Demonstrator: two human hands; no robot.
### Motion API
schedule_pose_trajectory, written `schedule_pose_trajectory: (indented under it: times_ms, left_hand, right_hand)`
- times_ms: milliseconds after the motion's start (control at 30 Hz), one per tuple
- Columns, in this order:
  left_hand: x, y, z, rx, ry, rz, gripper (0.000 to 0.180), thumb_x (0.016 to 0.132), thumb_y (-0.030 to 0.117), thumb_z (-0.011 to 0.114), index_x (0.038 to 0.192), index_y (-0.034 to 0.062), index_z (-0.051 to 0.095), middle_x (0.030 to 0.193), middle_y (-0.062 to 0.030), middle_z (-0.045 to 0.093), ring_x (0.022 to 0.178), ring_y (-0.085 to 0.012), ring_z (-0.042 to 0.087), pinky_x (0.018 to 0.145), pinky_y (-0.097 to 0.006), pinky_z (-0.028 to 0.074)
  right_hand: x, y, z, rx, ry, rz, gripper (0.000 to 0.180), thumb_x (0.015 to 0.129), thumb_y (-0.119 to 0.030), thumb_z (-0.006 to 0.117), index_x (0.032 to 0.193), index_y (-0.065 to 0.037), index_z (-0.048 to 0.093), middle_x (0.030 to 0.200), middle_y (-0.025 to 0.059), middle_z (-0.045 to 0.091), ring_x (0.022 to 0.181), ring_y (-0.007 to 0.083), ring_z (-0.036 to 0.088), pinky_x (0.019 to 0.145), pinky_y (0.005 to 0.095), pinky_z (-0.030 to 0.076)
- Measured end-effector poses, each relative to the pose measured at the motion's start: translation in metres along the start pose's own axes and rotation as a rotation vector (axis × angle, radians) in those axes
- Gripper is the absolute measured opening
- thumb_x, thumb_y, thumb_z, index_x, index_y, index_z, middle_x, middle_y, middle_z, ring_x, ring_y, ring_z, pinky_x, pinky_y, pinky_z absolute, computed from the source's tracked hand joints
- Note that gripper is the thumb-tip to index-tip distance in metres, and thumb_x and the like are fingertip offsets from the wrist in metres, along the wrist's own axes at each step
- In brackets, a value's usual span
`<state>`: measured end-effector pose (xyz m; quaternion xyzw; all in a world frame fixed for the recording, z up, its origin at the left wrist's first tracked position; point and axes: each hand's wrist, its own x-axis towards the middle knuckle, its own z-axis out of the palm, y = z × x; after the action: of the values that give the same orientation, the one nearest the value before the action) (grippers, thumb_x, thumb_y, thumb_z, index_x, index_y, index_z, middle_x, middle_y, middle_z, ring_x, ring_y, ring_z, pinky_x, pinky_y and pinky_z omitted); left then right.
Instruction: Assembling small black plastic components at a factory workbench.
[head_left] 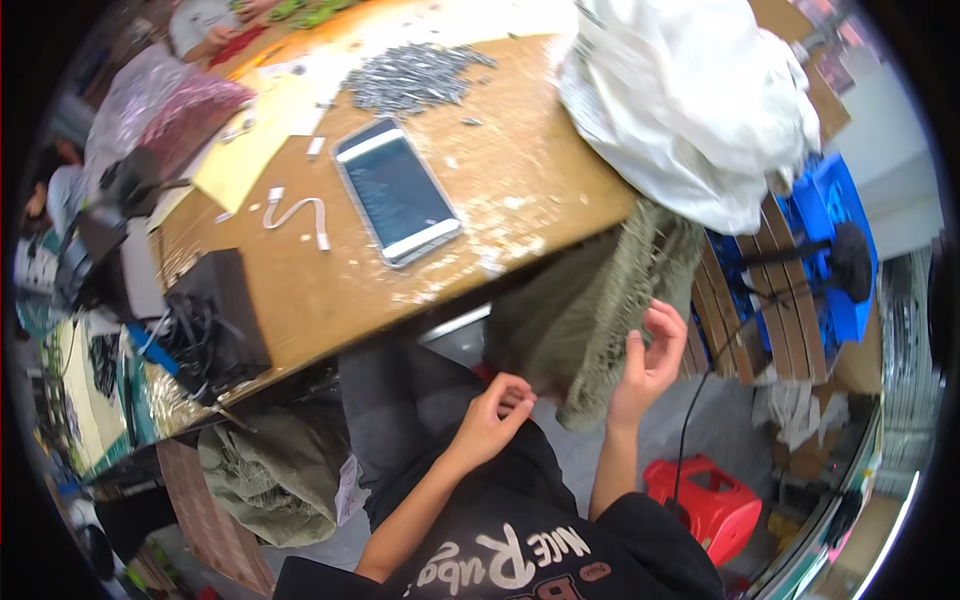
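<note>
My left hand (492, 418) is over my lap with its fingers curled in toward the thumb. Whatever those fingers may hold is too small or hidden to make out. My right hand (648, 368) is raised beside an olive-green woven sack (570, 335), thumb and bent fingers apart, with nothing visible between them. This sack, frayed along its edge, hangs below the table's right front corner. Above it a white sack (690, 100) bulges over the tabletop. On the wooden table (530, 140) lie a smartphone (400, 195) in a clear sleeve and a short white cable (298, 212).
A heap of small grey metal parts (415, 78) lies behind the phone, beside yellow paper (240, 160). At left stands a black box (225, 310) with dark cables. A red plastic stool (705, 505) and blue crates (835, 250) are to the right. Another green sack (270, 470) sits low left.
</note>
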<state>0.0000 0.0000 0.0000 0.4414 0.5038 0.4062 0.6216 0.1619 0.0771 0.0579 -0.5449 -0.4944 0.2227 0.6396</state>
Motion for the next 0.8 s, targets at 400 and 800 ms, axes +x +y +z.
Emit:
schedule_pose_trajectory:
  times_ms: [400, 800]
  left_hand:
    - [-0.16, -0.04, -0.155, -0.078, 0.319, -0.18, 0.016, 0.084, 0.016, 0.048, 0.093, 0.0031, 0.05, 0.078, -0.0062, 0.059, 0.07, -0.0106, 0.056, 0.059, -0.023, 0.045]
    - [-0.326, -0.204, -0.299, 0.082, 1.902, -0.3, 0.012, 0.076, 0.012, 0.05, 0.079, 0.0014, 0.054, 0.061, -0.0094, 0.059, 0.055, -0.0216, 0.057, 0.053, -0.033, 0.045]
  right_hand:
    - [0.133, 0.013, 0.186, -0.368, -0.621, -0.229, 0.033, 0.079, -0.015, 0.053, 0.109, -0.002, 0.05, 0.095, 0.0113, 0.054, 0.081, 0.0196, 0.052, 0.072, 0.0288, 0.042]
    - [0.253, 0.085, 0.213, -0.548, -1.017, -0.367, 0.015, 0.082, -0.015, 0.055, 0.09, -0.002, 0.054, 0.07, -0.0001, 0.049, 0.06, 0.0086, 0.044, 0.053, 0.0209, 0.037]
